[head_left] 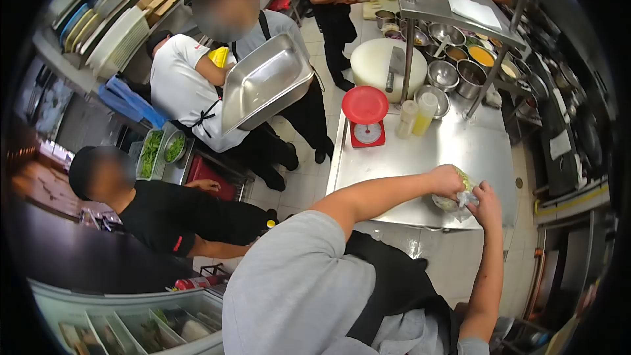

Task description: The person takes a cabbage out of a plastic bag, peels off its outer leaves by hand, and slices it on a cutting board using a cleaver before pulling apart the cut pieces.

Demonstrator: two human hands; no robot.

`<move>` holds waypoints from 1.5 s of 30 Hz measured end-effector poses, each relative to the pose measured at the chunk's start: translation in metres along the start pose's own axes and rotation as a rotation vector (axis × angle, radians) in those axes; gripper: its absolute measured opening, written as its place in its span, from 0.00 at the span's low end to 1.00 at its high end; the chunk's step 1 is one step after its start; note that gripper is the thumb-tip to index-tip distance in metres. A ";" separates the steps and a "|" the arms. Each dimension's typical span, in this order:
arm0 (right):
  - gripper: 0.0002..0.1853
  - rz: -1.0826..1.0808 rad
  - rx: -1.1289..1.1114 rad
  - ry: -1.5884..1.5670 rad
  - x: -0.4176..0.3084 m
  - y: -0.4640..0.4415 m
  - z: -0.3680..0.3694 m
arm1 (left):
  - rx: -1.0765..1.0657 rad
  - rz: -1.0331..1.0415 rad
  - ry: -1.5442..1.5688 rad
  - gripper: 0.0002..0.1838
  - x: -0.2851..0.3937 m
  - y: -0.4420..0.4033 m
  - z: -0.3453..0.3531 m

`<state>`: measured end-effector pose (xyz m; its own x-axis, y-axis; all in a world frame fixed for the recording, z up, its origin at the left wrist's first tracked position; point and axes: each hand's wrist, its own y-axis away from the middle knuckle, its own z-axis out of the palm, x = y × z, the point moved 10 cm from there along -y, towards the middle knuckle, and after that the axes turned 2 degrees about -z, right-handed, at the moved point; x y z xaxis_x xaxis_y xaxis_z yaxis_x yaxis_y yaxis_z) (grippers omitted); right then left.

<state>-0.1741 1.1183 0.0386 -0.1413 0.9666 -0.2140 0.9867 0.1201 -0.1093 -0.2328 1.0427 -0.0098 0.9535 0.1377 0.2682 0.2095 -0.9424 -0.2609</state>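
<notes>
Close to the front edge of the stainless-steel worktop [460,148], toward its right corner, a clear plastic bag with pale green contents [451,207] sits between the person's two hands. The left hand [448,182] is closed in a fist around the upper part of the bag; the right hand [486,205] has its fingers drawn together on the loose plastic. Polished steel spans from the bag back to two squeeze bottles, one with yellow liquid [426,113] and one with cloudy contents [407,118]. Beside them, at the left edge, stands a red kitchen scale with a round pan [365,106]. The left forearm crosses the front left part of the top. A strip of pale floor tiles [524,205] runs along the right side.

Fingers cover much of the bag, so its contents are hard to identify, and whether its base touches the steel cannot be told. The dark lens border cuts off the divided cold counter [125,329] at lower left.

Farther back, a thick white round block [368,62] carries a cleaver [394,66], with metal bowls [443,75] beyond. Across the aisle, a co-worker in grey [282,26] stands behind a deep rectangular steel pan [263,85].
</notes>
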 end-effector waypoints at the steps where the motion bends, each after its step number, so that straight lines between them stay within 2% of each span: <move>1: 0.19 -0.023 -0.001 -0.002 0.016 -0.002 0.008 | 0.007 -0.019 -0.010 0.18 -0.006 -0.013 0.014; 5: 0.23 -0.064 -0.066 0.173 0.077 -0.007 0.024 | -0.066 -0.269 -0.032 0.18 -0.026 -0.046 0.060; 8: 0.24 -0.068 -0.131 0.096 0.127 -0.004 0.045 | -0.150 -0.480 0.026 0.25 -0.023 -0.055 0.073; 9: 0.25 -0.082 -0.142 0.056 0.141 -0.001 0.053 | -0.090 -0.558 0.040 0.27 -0.024 -0.057 0.078; 10: 0.27 -0.111 -0.205 0.064 0.145 -0.003 0.063 | -0.041 -0.633 0.069 0.30 -0.024 -0.054 0.085; 13: 0.26 -0.174 -0.229 0.092 0.148 -0.003 0.058 | -0.142 -0.983 0.108 0.35 -0.013 -0.057 0.062; 16: 0.28 -0.200 -0.291 0.096 0.160 -0.008 0.062 | -0.077 -1.028 0.016 0.38 -0.008 -0.069 0.065; 18: 0.34 -0.152 -0.426 0.099 0.165 -0.015 0.069 | -0.126 -1.187 0.023 0.42 -0.008 -0.065 0.057; 22: 0.39 -0.123 -0.545 0.100 0.175 -0.026 0.073 | -0.171 -1.383 0.072 0.45 -0.012 -0.061 0.065; 25: 0.36 -0.125 -0.668 0.136 0.180 -0.028 0.081 | -0.179 -1.455 0.118 0.45 -0.009 -0.064 0.063; 27: 0.43 -0.171 -0.700 0.146 0.184 -0.034 0.073 | -0.161 -1.472 0.152 0.44 -0.004 -0.064 0.067; 28: 0.43 -0.186 -0.709 0.166 0.189 -0.042 0.073 | -0.141 -1.486 0.165 0.42 -0.005 -0.062 0.069; 29: 0.47 -0.215 -0.759 0.078 0.190 -0.045 0.076 | -0.125 -1.504 0.186 0.42 -0.004 -0.059 0.077; 31: 0.51 -0.265 -0.823 0.001 0.191 -0.048 0.080 | 0.027 -1.344 0.052 0.39 0.000 -0.068 0.075; 32: 0.53 -0.236 -0.892 -0.068 0.194 -0.048 0.084 | 0.075 -1.290 0.045 0.31 0.007 -0.072 0.068; 33: 0.55 -0.207 -0.966 -0.137 0.197 -0.048 0.088 | 0.087 -1.318 0.047 0.31 0.008 -0.067 0.064; 34: 0.55 -0.238 -0.976 -0.127 0.198 -0.050 0.096 | 0.112 -1.291 0.198 0.26 0.007 -0.067 0.068; 35: 0.56 -0.261 -0.807 -0.133 0.199 -0.061 0.099 | 0.141 -1.261 0.347 0.21 0.009 -0.068 0.071; 36: 0.56 -0.286 -0.644 -0.143 0.197 -0.070 0.090 | 0.184 -1.360 0.428 0.14 0.008 -0.062 0.068; 37: 0.56 -0.329 -0.664 -0.134 0.196 -0.069 0.095 | 0.324 -1.431 0.470 0.14 0.007 -0.051 0.068; 39: 0.53 -0.331 -0.520 -0.340 0.187 -0.083 0.072 | 0.648 -1.583 0.099 0.15 0.015 -0.036 0.040; 40: 0.50 -0.398 -0.415 -0.385 0.180 -0.085 0.062 | 0.668 -1.620 0.065 0.15 0.011 -0.032 0.053; 42: 0.51 -0.514 -0.438 -0.336 0.170 -0.089 0.073 | 0.913 -1.714 -0.179 0.18 0.018 -0.013 0.082; 43: 0.52 -0.581 -0.456 -0.265 0.166 -0.086 0.080 | 0.904 -1.832 0.144 0.22 0.013 -0.014 0.101; 45: 0.55 -0.616 -0.495 -0.202 0.160 -0.088 0.080 | 0.996 -1.924 0.137 0.21 0.020 -0.017 0.108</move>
<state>-0.2898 1.2444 -0.0639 -0.6349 0.6409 -0.4315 0.6420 0.7483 0.1667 -0.1943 1.0943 -0.1003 -0.5171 0.4046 0.7543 0.6871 0.7217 0.0839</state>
